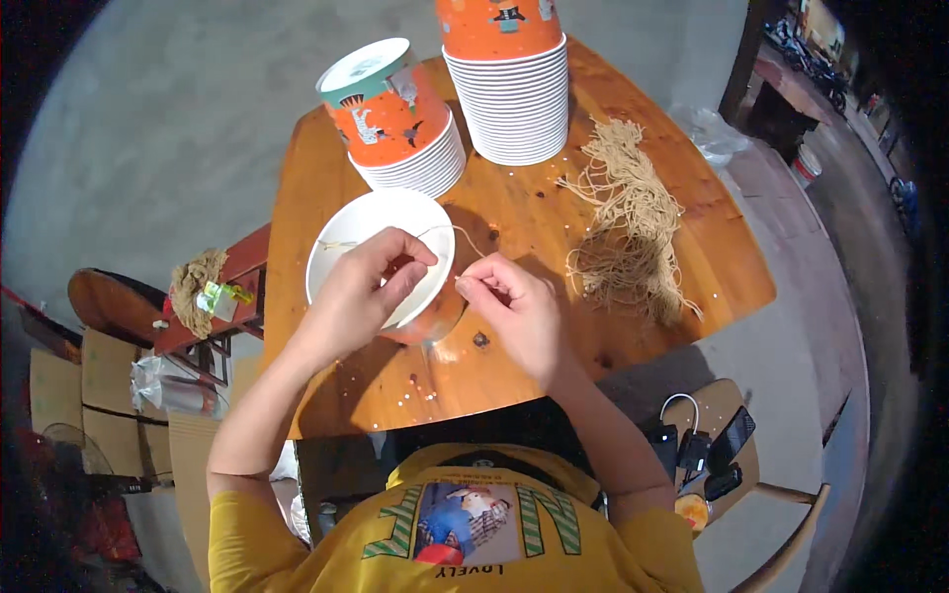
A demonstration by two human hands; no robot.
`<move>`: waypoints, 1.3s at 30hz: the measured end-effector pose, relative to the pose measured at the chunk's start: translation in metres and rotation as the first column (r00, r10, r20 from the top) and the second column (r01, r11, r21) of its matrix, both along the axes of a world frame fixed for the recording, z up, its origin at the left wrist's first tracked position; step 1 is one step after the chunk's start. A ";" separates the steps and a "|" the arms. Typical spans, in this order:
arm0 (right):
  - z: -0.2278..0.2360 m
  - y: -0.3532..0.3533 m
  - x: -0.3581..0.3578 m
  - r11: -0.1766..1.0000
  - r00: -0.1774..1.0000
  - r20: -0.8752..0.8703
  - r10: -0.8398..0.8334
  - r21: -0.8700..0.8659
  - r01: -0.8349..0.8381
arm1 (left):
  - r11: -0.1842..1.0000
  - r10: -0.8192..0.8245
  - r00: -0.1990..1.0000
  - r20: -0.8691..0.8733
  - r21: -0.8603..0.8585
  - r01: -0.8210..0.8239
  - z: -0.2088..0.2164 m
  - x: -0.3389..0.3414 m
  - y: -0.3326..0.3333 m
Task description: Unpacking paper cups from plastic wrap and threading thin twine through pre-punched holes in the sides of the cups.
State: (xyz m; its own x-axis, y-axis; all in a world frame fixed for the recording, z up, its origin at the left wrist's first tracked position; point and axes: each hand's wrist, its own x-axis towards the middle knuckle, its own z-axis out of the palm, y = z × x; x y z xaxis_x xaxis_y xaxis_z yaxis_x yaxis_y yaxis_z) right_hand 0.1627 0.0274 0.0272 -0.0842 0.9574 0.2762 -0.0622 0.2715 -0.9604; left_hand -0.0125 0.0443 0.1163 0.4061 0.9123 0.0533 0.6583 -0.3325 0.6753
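Observation:
A white-lined paper bucket [381, 210], orange outside, leans on the wooden table with its mouth toward me. My left hand [364, 287] is over the mouth, fingers curled inward; what they hold, if anything, is hidden. Thumb and forefinger of my right hand [516, 314] are pinched just right of the bucket, at the end of a thin beige cord [473, 240]. That cord arcs from the bucket's right rim down to the pinch. Another short bit of cord shows at the bucket's left inner wall.
Behind the bucket stand a short stack of upturned orange buckets [390, 114] and a taller stack [509, 94]. A loose bundle of beige cords [633, 222] lies on the table's right. White specks dot the tabletop [534, 381]. A chair [736, 395] holds phones and a charger.

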 end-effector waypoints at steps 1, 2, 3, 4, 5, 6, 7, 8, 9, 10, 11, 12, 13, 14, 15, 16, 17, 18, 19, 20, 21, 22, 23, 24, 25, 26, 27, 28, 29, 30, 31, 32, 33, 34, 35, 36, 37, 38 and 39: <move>0.000 0.000 -0.001 1.000 1.000 -0.006 0.001 0.001 -0.001 | 0.995 0.005 0.999 -0.034 -0.096 -0.008 0.001 -0.003 0.002; -0.001 0.000 -0.001 0.999 0.999 0.033 -0.008 0.045 0.007 | 0.995 0.005 0.999 -0.039 -0.098 -0.009 -0.002 -0.005 0.003; -0.001 0.000 -0.002 0.996 0.997 0.073 -0.020 0.089 0.013 | 0.990 -0.001 1.000 -0.005 -0.144 0.001 -0.005 -0.006 0.004; 0.000 0.000 -0.002 0.996 0.997 0.069 -0.020 0.088 0.014 | 0.982 -0.007 1.000 0.030 -0.189 0.012 -0.006 -0.007 0.005; 0.001 0.000 -0.002 0.993 0.996 0.079 -0.033 0.117 0.023 | 0.981 -0.008 1.000 0.027 -0.191 0.013 -0.006 -0.007 0.005; 0.001 0.000 -0.001 0.989 0.995 0.089 -0.046 0.146 0.033 | 0.975 -0.021 0.999 0.025 -0.221 0.026 -0.005 -0.007 0.005; 0.001 0.000 -0.002 0.989 0.995 0.087 -0.048 0.144 0.035 | 0.967 -0.034 0.999 0.024 -0.251 0.039 -0.005 -0.007 0.006; 0.000 0.000 -0.001 0.987 0.993 0.101 -0.062 0.155 0.046 | 0.967 -0.035 0.999 0.024 -0.252 0.040 -0.007 -0.007 0.007; 0.000 0.000 -0.001 0.985 0.990 0.115 -0.076 0.166 0.056 | 0.965 -0.051 0.997 0.058 -0.253 0.064 -0.011 -0.008 0.008; 0.001 0.000 -0.001 0.984 0.990 0.115 -0.077 0.166 0.057 | 0.963 -0.065 0.994 0.093 -0.254 0.087 -0.013 -0.009 0.009; 0.001 0.000 -0.001 0.982 0.988 0.128 -0.090 0.177 0.067 | 0.963 -0.065 0.994 0.092 -0.254 0.086 -0.013 -0.009 0.009; 0.002 0.000 -0.002 0.979 0.985 0.140 -0.104 0.189 0.076 | 0.962 -0.074 0.993 0.096 -0.255 0.096 -0.013 -0.009 0.009; 0.001 0.001 -0.002 0.979 0.985 0.140 -0.103 0.190 0.075 | 0.961 -0.082 0.992 0.100 -0.256 0.106 -0.013 -0.009 0.009; -0.001 0.002 -0.003 0.974 0.980 0.154 -0.129 0.205 0.096 | 0.961 -0.083 0.991 0.101 -0.256 0.106 -0.012 -0.008 0.009; -0.003 0.002 -0.003 0.968 0.973 0.168 -0.155 0.221 0.116 | 0.957 -0.077 0.992 0.099 -0.271 0.102 -0.010 -0.007 0.009; -0.002 0.002 -0.002 0.968 0.973 0.169 -0.156 0.221 0.117 | 0.953 -0.071 0.993 0.098 -0.286 0.097 -0.009 -0.006 0.009; 0.000 0.002 -0.002 0.970 0.970 0.187 -0.157 0.214 0.115 | 0.954 -0.070 0.993 0.098 -0.286 0.096 -0.009 -0.005 0.009; 0.001 0.002 -0.002 0.971 0.966 0.206 -0.158 0.208 0.114 | 0.954 -0.073 0.992 0.099 -0.283 0.099 -0.009 -0.005 0.008; 0.002 0.002 -0.003 0.972 0.966 0.205 -0.156 0.208 0.113 | 0.955 -0.076 0.992 0.100 -0.280 0.102 -0.009 -0.006 0.008; 0.004 0.002 -0.003 0.970 0.962 0.221 -0.160 0.216 0.112 | 0.955 -0.075 0.992 0.100 -0.278 0.100 -0.010 -0.007 0.009; 0.005 0.002 -0.004 0.968 0.958 0.236 -0.164 0.224 0.111 | 0.956 -0.079 0.991 0.112 -0.274 0.107 -0.013 -0.009 0.010; 0.006 0.002 -0.004 0.968 0.958 0.236 -0.163 0.226 0.109 | 0.956 -0.082 0.989 0.124 -0.269 0.113 -0.014 -0.010 0.010; 0.006 0.003 -0.004 0.957 0.947 0.263 -0.186 0.265 0.115 | 0.956 -0.083 0.989 0.125 -0.269 0.114 -0.013 -0.009 0.010; 0.005 0.003 -0.003 0.945 0.934 0.289 -0.210 0.304 0.119 | 0.960 -0.082 0.991 0.107 -0.259 0.107 -0.011 -0.008 0.009; 0.005 0.004 -0.003 0.945 0.933 0.290 -0.211 0.304 0.119 | 0.963 -0.081 0.993 0.088 -0.249 0.101 -0.011 -0.006 0.009; 0.005 0.005 -0.003 0.943 0.927 0.311 -0.212 0.315 0.110 | 0.964 -0.080 0.993 0.088 -0.247 0.099 -0.010 -0.006 0.009; 0.005 0.006 -0.002 0.940 0.919 0.331 -0.213 0.325 0.101 | 0.973 -0.097 0.994 0.041 -0.205 0.104 -0.010 -0.005 0.009; 0.007 0.007 -0.001 0.940 0.919 0.331 -0.212 0.327 0.099 | 0.980 -0.113 0.994 -0.008 -0.163 0.110 -0.010 -0.004 0.009; 0.011 0.007 0.000 0.942 0.900 0.387 -0.202 0.330 0.069 | 0.981 -0.111 0.994 -0.007 -0.162 0.109 -0.009 -0.003 0.009; 0.013 0.008 0.002 0.943 0.876 0.442 -0.191 0.330 0.039 | 0.988 -0.128 0.990 -0.062 -0.099 0.121 -0.009 -0.001 0.010; 0.015 0.009 0.002 0.943 0.876 0.443 -0.190 0.332 0.037 | 0.990 -0.140 0.983 -0.118 -0.036 0.137 -0.008 0.001 0.010; 0.015 0.010 0.003 0.943 0.856 0.478 -0.195 0.332 0.029 | 0.990 -0.141 0.983 -0.115 -0.036 0.137 -0.009 0.002 0.011; 0.016 0.010 0.003 0.943 0.835 0.514 -0.199 0.332 0.021 | 0.989 -0.146 0.979 -0.142 0.006 0.149 -0.009 0.003 0.011; 0.016 0.010 0.004 0.943 0.833 0.516 -0.200 0.333 0.020 | 0.986 -0.150 0.974 -0.169 0.049 0.161 -0.010 0.004 0.011; 0.017 0.010 0.005 0.942 0.864 0.475 -0.169 0.337 -0.001 | 0.986 -0.147 0.975 -0.166 0.053 0.158 -0.010 0.002 0.011; 0.017 0.011 0.006 0.939 0.891 0.433 -0.137 0.342 -0.022 | 0.985 -0.163 0.977 -0.140 0.038 0.169 -0.011 0.001 0.012; 0.017 0.010 0.008 0.938 0.889 0.437 -0.136 0.346 -0.027 | 0.983 -0.178 0.978 -0.114 0.024 0.181 -0.012 0.000 0.012; 0.017 0.011 0.010 0.949 0.907 0.410 -0.097 0.312 -0.039 | 0.984 -0.170 0.979 -0.111 0.030 0.175 -0.010 -0.001 0.012; 0.016 0.011 0.012 0.959 0.922 0.382 -0.059 0.277 -0.053 | 0.991 -0.135 0.988 -0.070 0.001 0.136 -0.008 -0.002 0.012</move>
